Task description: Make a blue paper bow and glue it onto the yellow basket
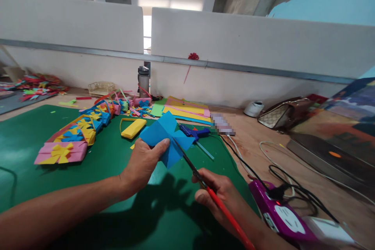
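Observation:
My left hand [146,158] pinches a creased sheet of blue paper [159,134] between thumb and fingers, above the green mat [117,215]. The paper has slits that part it into pointed flaps. My right hand [215,191] is closed around red-handled scissors [222,207], whose dark blades reach into the blue paper from the lower right, close to my left thumb. Behind the paper lies a blue glue gun [199,132] with a clear glue stick [205,150] near it. Just left of the paper rests a small yellow paper bag [133,128].
Finished paper bags with bows [66,152] stand in a row at left. Coloured paper sheets [187,107] and a bottle [143,82] are at the back. A purple power strip [281,213] with tangled cables [304,187] lies at right, near a dark case [331,160].

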Demonstrator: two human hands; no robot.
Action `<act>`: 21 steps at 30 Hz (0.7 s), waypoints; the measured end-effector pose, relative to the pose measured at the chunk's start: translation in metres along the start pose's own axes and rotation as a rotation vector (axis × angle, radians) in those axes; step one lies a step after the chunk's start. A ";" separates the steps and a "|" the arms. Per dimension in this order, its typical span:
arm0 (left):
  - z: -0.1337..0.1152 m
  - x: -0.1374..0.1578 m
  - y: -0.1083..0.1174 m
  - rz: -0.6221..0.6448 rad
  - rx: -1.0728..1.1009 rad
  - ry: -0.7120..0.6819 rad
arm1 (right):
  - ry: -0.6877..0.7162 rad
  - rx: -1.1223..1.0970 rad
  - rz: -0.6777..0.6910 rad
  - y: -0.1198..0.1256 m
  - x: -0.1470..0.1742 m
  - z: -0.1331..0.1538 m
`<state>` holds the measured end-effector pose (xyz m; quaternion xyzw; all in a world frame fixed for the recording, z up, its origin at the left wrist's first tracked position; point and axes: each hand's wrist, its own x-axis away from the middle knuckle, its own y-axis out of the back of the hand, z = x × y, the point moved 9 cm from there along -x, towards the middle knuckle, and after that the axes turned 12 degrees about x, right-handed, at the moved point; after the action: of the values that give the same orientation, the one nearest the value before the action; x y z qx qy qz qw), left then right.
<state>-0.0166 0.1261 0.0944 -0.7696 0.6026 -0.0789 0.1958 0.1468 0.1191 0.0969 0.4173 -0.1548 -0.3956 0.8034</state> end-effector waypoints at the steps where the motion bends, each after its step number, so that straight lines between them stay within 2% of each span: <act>1: 0.000 0.000 0.000 0.002 0.003 0.000 | 0.000 0.001 -0.001 0.000 0.000 0.000; 21: 0.001 0.001 0.000 0.003 0.092 0.035 | -0.011 0.066 -0.006 0.004 0.000 0.000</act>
<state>-0.0165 0.1256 0.0935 -0.7575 0.6027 -0.1196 0.2206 0.1491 0.1204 0.0999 0.4416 -0.1710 -0.3951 0.7871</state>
